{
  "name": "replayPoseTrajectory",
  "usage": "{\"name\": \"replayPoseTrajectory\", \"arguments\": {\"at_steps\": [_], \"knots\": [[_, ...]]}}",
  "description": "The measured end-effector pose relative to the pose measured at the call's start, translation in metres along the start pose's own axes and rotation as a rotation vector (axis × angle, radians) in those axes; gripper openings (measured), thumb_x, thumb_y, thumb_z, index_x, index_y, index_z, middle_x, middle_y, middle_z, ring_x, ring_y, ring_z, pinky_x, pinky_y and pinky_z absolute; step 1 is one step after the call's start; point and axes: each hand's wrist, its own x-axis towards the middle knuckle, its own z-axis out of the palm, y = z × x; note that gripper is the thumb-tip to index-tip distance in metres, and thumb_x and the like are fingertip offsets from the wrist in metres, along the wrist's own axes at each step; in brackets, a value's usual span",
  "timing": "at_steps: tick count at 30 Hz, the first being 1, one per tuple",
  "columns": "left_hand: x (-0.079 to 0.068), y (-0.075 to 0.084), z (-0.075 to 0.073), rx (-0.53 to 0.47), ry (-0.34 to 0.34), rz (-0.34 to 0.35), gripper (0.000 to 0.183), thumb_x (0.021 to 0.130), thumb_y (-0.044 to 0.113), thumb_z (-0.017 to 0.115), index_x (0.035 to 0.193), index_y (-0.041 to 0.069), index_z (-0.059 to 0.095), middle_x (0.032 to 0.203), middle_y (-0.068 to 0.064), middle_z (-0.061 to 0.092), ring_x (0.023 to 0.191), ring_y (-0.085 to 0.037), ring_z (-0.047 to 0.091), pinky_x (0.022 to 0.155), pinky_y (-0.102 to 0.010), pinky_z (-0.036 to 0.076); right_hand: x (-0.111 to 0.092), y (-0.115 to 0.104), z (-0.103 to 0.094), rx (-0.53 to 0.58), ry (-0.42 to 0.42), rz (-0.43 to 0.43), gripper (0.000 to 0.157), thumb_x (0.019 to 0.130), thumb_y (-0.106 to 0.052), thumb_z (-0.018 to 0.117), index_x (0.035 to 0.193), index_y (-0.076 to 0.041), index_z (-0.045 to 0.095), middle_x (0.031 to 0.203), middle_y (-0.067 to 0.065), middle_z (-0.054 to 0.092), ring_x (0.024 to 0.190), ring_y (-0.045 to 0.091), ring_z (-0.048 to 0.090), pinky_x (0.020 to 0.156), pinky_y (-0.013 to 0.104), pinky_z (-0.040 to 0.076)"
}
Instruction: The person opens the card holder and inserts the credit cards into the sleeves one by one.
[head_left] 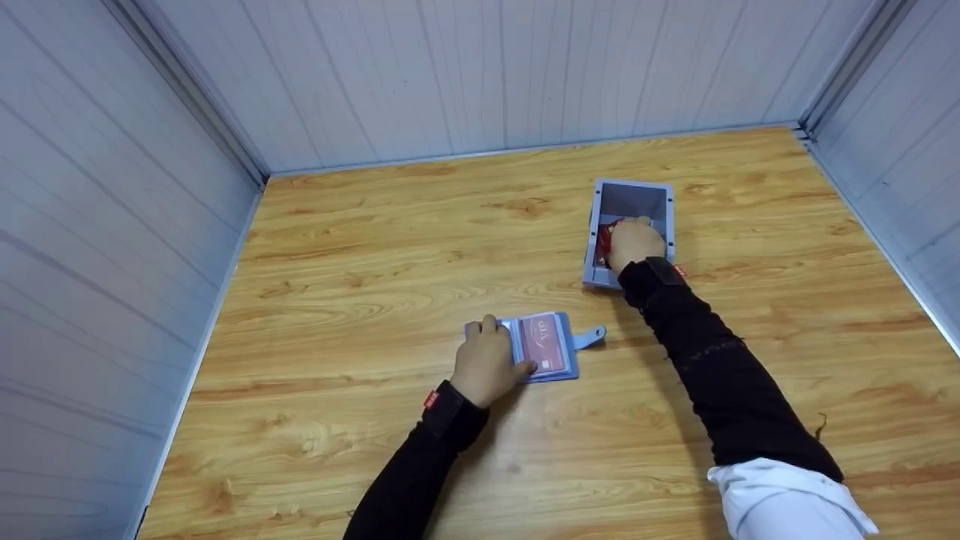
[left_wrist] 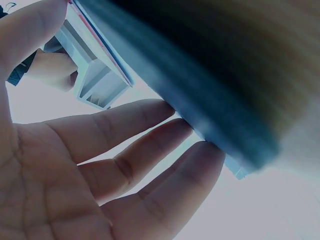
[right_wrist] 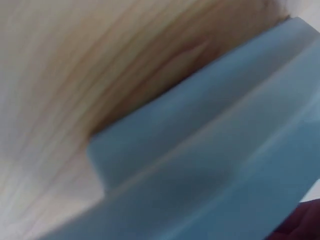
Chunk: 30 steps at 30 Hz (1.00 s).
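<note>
A blue card holder lies unfolded on the table, its strap with a snap sticking out to the right. A pink card shows in its clear sleeve. My left hand rests on the holder's left part, thumb extended over the sleeve beside the card. Its fingertips touch the blue cover in the left wrist view. My right hand reaches down inside a grey box. Red cards show beside that hand; its fingertips are hidden, and I cannot tell whether they pinch one.
The wood-grain table carries the box at the back right and the holder nearer the front. White panel walls close in the table at the back, left and right. The box's outer wall fills much of the right wrist view.
</note>
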Motion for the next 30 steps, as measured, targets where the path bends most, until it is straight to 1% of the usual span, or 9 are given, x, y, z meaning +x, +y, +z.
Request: {"name": "replayPoseTrajectory", "arguments": {"at_steps": [10,14,16,18,20,22,26,28,30], "knots": [[0.0,0.0,-0.001,0.004,-0.012,-0.002,0.07,0.076,0.054,0.077,0.107,-0.008,0.066,0.108,-0.017,0.058,0.102,-0.035,0.056,0.069,-0.042,0.059,0.001,0.0,-0.008,0.013,0.028,-0.052,0.026,0.09,-0.001,0.05,0.106,0.014,0.066,0.106,0.033,0.063,0.101,0.046,0.061,0.085,0.055,0.054],[0.0,-0.001,-0.001,-0.003,-0.014,-0.001,0.069,0.076,0.053,0.077,0.106,-0.008,0.067,0.108,-0.017,0.058,0.102,-0.035,0.055,0.069,-0.042,0.059,0.0,0.002,-0.012,0.099,0.03,-0.053,0.025,0.091,-0.002,0.046,0.096,0.01,0.068,0.101,0.031,0.067,0.092,0.045,0.065,0.078,0.054,0.056],[0.001,-0.001,-0.002,-0.009,-0.019,-0.005,0.069,0.077,0.053,0.077,0.106,-0.009,0.067,0.109,-0.017,0.058,0.103,-0.035,0.055,0.07,-0.042,0.059,-0.002,0.003,-0.014,0.154,0.033,-0.052,0.023,0.091,-0.003,0.045,0.081,0.005,0.065,0.087,0.026,0.067,0.079,0.04,0.065,0.067,0.048,0.055],[0.001,-0.001,-0.002,-0.014,-0.025,-0.008,0.07,0.077,0.053,0.077,0.107,-0.009,0.067,0.11,-0.017,0.058,0.104,-0.035,0.055,0.071,-0.043,0.059,-0.003,0.005,-0.016,0.206,0.041,-0.061,0.027,0.09,-0.003,0.044,0.065,-0.002,0.054,0.066,0.015,0.057,0.063,0.031,0.057,0.056,0.04,0.048],[0.001,-0.001,-0.002,-0.015,-0.028,-0.009,0.07,0.077,0.053,0.077,0.108,-0.009,0.067,0.11,-0.017,0.058,0.104,-0.035,0.055,0.07,-0.043,0.059,-0.005,0.008,-0.018,0.251,0.059,-0.079,0.03,0.089,-0.003,0.043,0.06,-0.008,0.041,0.057,0.005,0.04,0.054,0.023,0.043,0.052,0.033,0.035],[0.001,-0.001,-0.001,-0.01,-0.025,-0.008,0.07,0.077,0.053,0.077,0.107,-0.009,0.067,0.109,-0.017,0.058,0.103,-0.035,0.055,0.07,-0.042,0.059,-0.009,0.011,-0.02,0.281,0.09,-0.098,0.028,0.089,-0.003,0.043,0.062,-0.009,0.039,0.059,0.002,0.035,0.055,0.021,0.038,0.054,0.032,0.032],[0.001,0.0,-0.001,-0.007,-0.021,-0.008,0.069,0.076,0.053,0.078,0.107,-0.008,0.067,0.108,-0.016,0.058,0.102,-0.034,0.055,0.069,-0.042,0.059,-0.017,0.015,-0.027,0.348,0.157,-0.093,0.016,0.094,-0.009,0.045,0.087,0.002,0.055,0.076,0.015,0.056,0.068,0.029,0.051,0.065,0.041,0.042],[0.0,0.0,-0.001,-0.01,-0.015,-0.007,0.069,0.076,0.053,0.078,0.106,-0.008,0.067,0.107,-0.016,0.058,0.1,-0.034,0.055,0.068,-0.042,0.059,-0.022,0.016,-0.03,0.378,0.193,-0.079,0.021,0.096,-0.012,0.046,0.102,0.005,0.058,0.089,0.021,0.062,0.077,0.033,0.056,0.07,0.044,0.045],[0.0,0.001,-0.001,-0.008,-0.017,-0.007,0.069,0.076,0.053,0.078,0.106,-0.008,0.067,0.107,-0.016,0.058,0.1,-0.033,0.055,0.068,-0.041,0.059,-0.026,0.018,-0.033,0.407,0.229,-0.075,0.024,0.097,-0.014,0.047,0.107,0.004,0.058,0.092,0.021,0.063,0.078,0.034,0.058,0.07,0.043,0.045]]}}
